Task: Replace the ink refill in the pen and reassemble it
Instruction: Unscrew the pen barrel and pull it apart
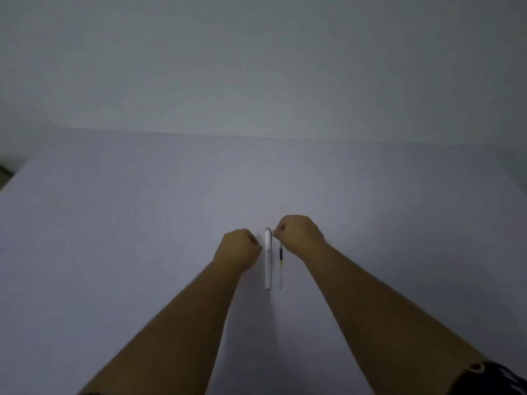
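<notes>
A white capped pen [268,259] is lying on the pale desk [114,238], running straight away from the person, with its cap end at the far end. Just beside it on the right, and parallel to it, a thin clear ink refill [281,266] is lying flat, showing a dark stretch and a short yellow band along its length (its far tip is passing under the right hand, so that end cannot be made out).

The left hand [238,249] is sitting just left of the pen's cap, its fingers curled into a loose fist and closing on nothing that can be seen; whether the knuckles are touching the pen cannot be told. The right hand [299,233] is hovering just right of the cap, its fingers curled inward, with the thumb and forefinger tips pinched together close against the cap's side. Whether they are actually gripping anything is not clear.

Both bare forearms are reaching in from the near edge.
</notes>
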`<act>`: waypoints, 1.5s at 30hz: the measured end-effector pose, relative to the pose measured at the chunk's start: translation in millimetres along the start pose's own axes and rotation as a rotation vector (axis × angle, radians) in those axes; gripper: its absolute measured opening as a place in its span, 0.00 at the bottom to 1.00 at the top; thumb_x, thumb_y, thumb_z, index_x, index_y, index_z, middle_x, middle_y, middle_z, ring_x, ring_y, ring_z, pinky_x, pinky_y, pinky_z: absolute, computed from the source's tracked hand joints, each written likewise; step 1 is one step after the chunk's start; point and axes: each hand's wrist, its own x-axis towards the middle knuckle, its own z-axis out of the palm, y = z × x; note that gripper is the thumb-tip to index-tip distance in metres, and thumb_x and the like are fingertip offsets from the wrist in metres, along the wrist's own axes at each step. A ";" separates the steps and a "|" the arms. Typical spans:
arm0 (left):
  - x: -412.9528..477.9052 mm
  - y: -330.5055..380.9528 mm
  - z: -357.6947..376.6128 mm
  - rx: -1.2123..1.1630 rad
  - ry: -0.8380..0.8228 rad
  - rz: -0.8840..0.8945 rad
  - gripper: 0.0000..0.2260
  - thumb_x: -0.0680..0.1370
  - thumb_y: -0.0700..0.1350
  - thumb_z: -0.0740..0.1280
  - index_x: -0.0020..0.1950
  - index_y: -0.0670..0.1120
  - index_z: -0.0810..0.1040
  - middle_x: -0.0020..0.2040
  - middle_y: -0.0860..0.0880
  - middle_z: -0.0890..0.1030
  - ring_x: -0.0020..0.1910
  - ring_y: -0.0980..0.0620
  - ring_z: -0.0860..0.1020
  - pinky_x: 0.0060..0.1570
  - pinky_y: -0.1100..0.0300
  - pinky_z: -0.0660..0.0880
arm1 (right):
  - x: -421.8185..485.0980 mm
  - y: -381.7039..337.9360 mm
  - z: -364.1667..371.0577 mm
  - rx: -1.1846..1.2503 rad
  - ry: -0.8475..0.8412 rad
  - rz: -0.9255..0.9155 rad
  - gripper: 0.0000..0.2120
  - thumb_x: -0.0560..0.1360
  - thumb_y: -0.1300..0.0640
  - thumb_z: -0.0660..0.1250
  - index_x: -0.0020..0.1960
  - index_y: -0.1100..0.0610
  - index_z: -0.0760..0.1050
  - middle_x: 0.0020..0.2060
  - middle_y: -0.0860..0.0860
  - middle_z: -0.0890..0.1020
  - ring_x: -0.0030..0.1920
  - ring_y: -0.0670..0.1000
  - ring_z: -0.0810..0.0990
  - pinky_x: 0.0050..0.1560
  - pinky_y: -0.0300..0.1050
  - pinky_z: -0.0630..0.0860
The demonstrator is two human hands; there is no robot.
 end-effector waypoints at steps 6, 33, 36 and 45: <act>6.3 -1.6 27.9 -0.023 -0.135 -0.114 0.17 0.75 0.53 0.66 0.55 0.42 0.80 0.54 0.44 0.83 0.52 0.47 0.80 0.50 0.59 0.74 | 20.1 -8.7 28.0 -0.104 0.047 0.061 0.12 0.72 0.47 0.64 0.37 0.56 0.75 0.42 0.55 0.83 0.40 0.55 0.77 0.36 0.43 0.68; -32.0 6.2 0.4 -0.611 -0.052 0.040 0.05 0.75 0.45 0.67 0.43 0.45 0.80 0.42 0.44 0.83 0.42 0.45 0.82 0.50 0.47 0.81 | -16.0 -24.3 -30.2 0.503 -0.035 0.051 0.15 0.71 0.50 0.70 0.33 0.60 0.79 0.34 0.57 0.80 0.37 0.53 0.77 0.43 0.48 0.73; -37.8 1.4 1.1 -0.625 -0.138 0.046 0.04 0.75 0.42 0.68 0.43 0.43 0.81 0.46 0.39 0.83 0.43 0.44 0.81 0.48 0.53 0.82 | -15.5 -22.9 -38.6 0.759 0.048 0.115 0.12 0.72 0.52 0.69 0.33 0.57 0.78 0.35 0.56 0.81 0.36 0.52 0.77 0.46 0.49 0.75; -42.3 -27.4 3.3 -0.731 -0.095 -0.059 0.04 0.74 0.41 0.69 0.42 0.42 0.81 0.42 0.41 0.83 0.40 0.46 0.80 0.44 0.56 0.82 | 0.1 24.3 -15.9 0.310 -0.023 0.203 0.13 0.71 0.53 0.69 0.33 0.60 0.76 0.30 0.56 0.78 0.33 0.55 0.78 0.38 0.48 0.77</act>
